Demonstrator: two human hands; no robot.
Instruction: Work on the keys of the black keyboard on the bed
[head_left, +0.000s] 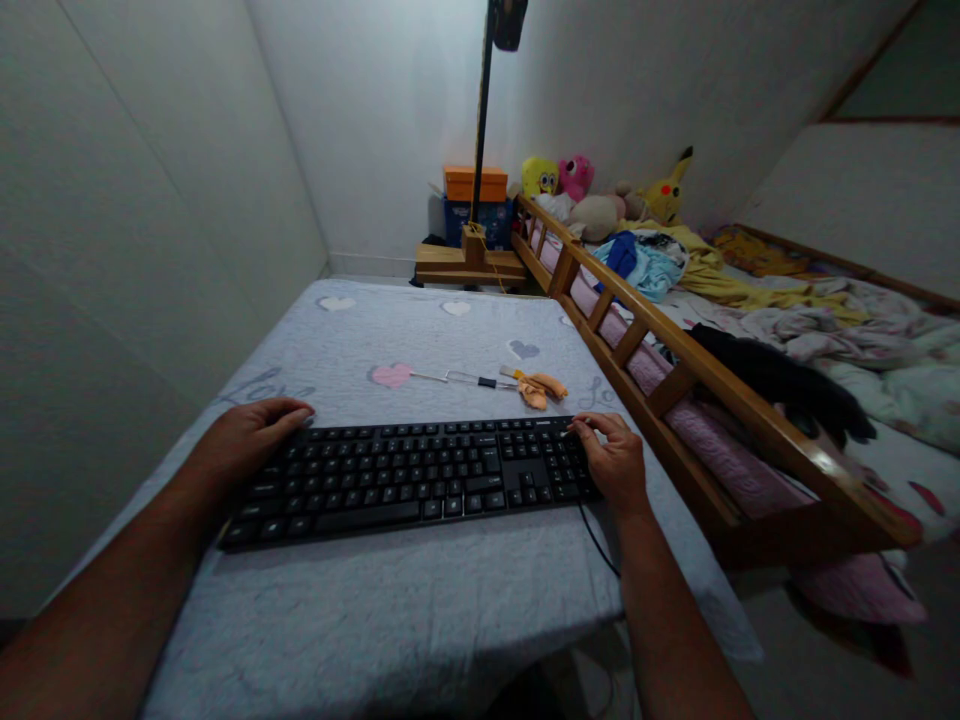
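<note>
A black keyboard (pixel 405 470) lies across the cloth-covered table, its number pad on the right. My left hand (pixel 259 430) is closed over the keyboard's far left end, with thumb and fingers close together near the corner. At the number pad's upper right, my right hand (pixel 613 455) pinches a thin pale stick (pixel 573 430), mostly hidden by the fingers. A black cable (pixel 596 540) runs from under the keyboard's right side toward my right forearm. Beyond the keyboard lie a thin wire tool with a black grip (pixel 487 382) and a crumpled orange cloth (pixel 538 388).
A yellow-ended tool (pixel 511 372) touches the orange cloth. Along the table's right side runs a wooden bed rail (pixel 645 320), with bedding and plush toys (pixel 577 178) beyond. Behind the table stand a black pole (pixel 482 120) on a wooden base and an orange box (pixel 474 184).
</note>
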